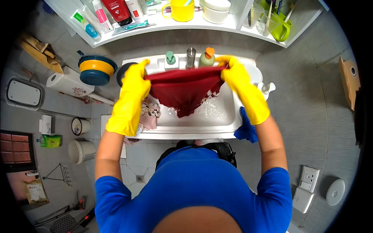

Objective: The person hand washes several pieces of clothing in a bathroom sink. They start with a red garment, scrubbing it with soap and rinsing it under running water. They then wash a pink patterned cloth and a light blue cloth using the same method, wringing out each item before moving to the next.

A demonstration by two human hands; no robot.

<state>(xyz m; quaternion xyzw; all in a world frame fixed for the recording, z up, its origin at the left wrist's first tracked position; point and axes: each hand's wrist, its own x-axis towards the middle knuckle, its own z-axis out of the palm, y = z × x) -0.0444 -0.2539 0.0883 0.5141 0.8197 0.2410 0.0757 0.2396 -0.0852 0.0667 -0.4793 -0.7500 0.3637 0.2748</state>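
A dark red cloth (pixel 184 87) is stretched between my hands over a white sink (pixel 194 131). My left hand (pixel 135 79), in a yellow rubber glove, grips its left upper corner. Its right upper corner is in my right hand (pixel 235 73), gloved the same way. The cloth sags in the middle, and its lower part hangs down to the bubbly water in the basin. Behind it stands a metal faucet (pixel 190 58), partly covered by the cloth. A pink patterned cloth (pixel 149 114) lies over the sink's left side.
Pump bottles (pixel 207 58) stand along the sink's back edge. A blue cloth (pixel 246 126) drapes over the right front corner, near a white pump bottle (pixel 266 88). Above is a white shelf (pixel 163 28) with tubes and a yellow mug (pixel 182 9). Left hangs a yellow-and-blue basin (pixel 97 70).
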